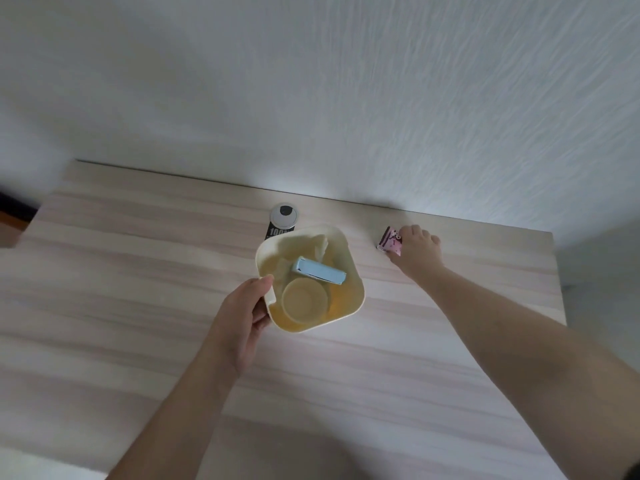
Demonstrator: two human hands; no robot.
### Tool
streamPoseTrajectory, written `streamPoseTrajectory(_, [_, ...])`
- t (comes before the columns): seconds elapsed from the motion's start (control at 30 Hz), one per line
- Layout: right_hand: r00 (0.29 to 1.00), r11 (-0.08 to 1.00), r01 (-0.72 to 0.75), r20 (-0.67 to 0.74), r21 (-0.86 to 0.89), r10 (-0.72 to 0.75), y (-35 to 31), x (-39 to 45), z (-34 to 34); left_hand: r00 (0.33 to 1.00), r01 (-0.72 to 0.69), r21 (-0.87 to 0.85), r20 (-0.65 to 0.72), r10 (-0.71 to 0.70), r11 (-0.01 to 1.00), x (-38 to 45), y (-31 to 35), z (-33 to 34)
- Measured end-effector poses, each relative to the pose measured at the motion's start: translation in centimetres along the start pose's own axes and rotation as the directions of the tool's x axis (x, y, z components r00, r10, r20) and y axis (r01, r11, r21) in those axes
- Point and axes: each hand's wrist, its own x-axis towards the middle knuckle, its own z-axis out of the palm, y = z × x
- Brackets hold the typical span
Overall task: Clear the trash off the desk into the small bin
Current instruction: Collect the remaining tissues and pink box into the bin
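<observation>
A small cream bin (349, 271) stands on the light wood desk (138, 306). Inside it lie a light blue box (320, 271), a paper cup (304, 301) and some crumpled pale paper (320, 245). My left hand (242, 317) grips the bin's near left rim, thumb over the edge. To the right of the bin, near the wall, my right hand (417, 249) closes its fingers on a small pink and dark wrapper (388, 241) that rests on the desk.
A can with a silver top and black label (282, 221) stands just behind the bin, close to the wall. The desk's right edge (559, 278) is near my right hand. A dark object (14, 209) sits at the far left.
</observation>
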Motion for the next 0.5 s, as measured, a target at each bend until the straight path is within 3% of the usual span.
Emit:
streamPoseTrajectory(0.17, [0.99,0.998,0.023,0.14,-0.054,-0.015,0.3,-4.7,-0.8,0.999,-0.021,0.028,0.027,0.02,0.999,-0.8,-0.4,1.0])
streamPoseTrajectory(0.23, [0.976,0.998,-0.054,0.212,0.038,0.045,1.0,-6.9,-0.8,0.997,-0.034,0.064,0.066,0.03,0.997,-1.2,-0.8,1.3])
streamPoseTrajectory(0.3, [0.955,0.948,-0.188,0.272,0.256,0.116,1.8,-8.9,-1.2,0.996,-0.033,0.077,0.085,0.026,0.997,-1.6,-1.2,1.6])
streamPoseTrajectory(0.37, [0.899,0.75,-0.402,0.379,0.525,0.217,2.2,-10.5,-2.3,0.995,-0.033,0.093,0.1,0.024,0.995,-2.1,-1.5,1.8])
streamPoseTrajectory(0.43, [0.784,0.385,-0.621,0.545,0.683,0.298,2.5,-11.9,-3.9,0.994,-0.038,0.115,0.106,0.025,0.993,-2.6,-2.0,1.9])
streamPoseTrajectory(0.47, [0.75,0.197,-0.656,0.6,0.728,0.278,2.6,-13.0,-5.2,0.994,-0.036,0.123,0.106,0.023,0.992,-2.9,-2.1,2.0])
streamPoseTrajectory(0.5, [0.765,0.054,-0.624,0.595,0.78,0.248,2.8,-14.4,-6.2,0.994,-0.035,0.13,0.108,0.021,0.991,-3.3,-2.4,2.0])
